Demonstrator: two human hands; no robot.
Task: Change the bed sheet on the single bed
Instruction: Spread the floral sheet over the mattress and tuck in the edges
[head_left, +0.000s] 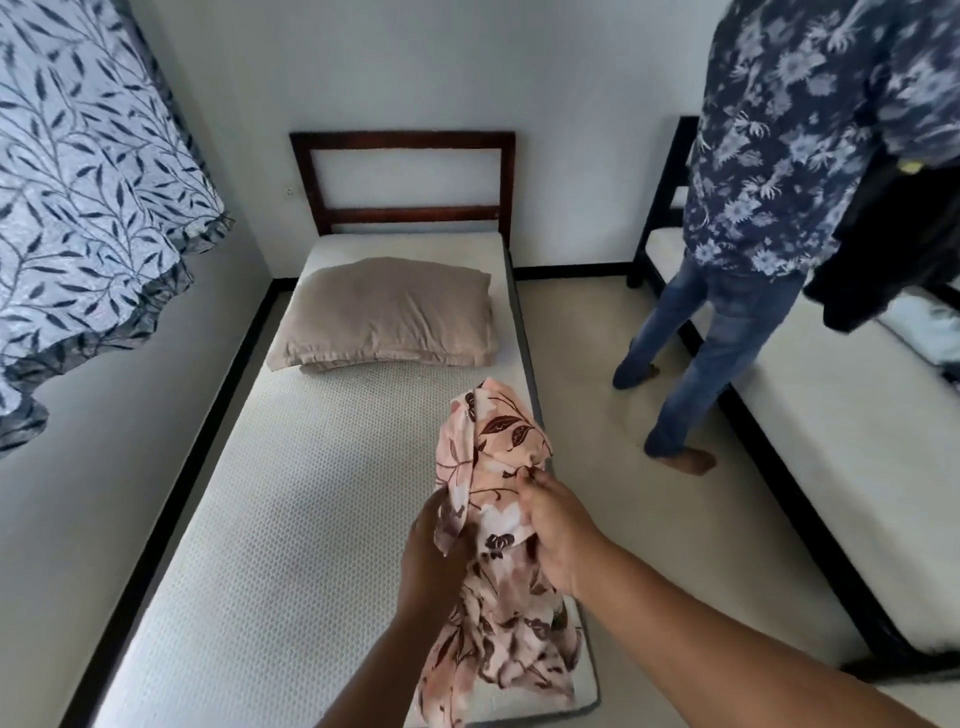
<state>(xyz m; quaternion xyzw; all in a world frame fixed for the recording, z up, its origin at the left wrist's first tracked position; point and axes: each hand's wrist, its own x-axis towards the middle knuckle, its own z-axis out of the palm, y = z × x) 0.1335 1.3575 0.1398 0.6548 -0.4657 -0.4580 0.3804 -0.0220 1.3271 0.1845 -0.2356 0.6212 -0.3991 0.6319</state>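
A bunched pink sheet (493, 452) with a brown leaf print hangs above the right side of the bare white mattress (291, 509) of the single bed. My left hand (428, 556) grips the sheet from the left and my right hand (558, 530) pinches its folds from the right. The sheet's lower part drapes down onto the mattress's near right corner. A taupe pillow (387, 314) lies at the head end, below the dark wooden headboard (402, 143).
A person in a floral blue shirt and jeans (727, 322) stands on the floor between this bed and a second bare bed (841, 415) at the right. A leaf-patterned curtain (78, 182) hangs at the left wall.
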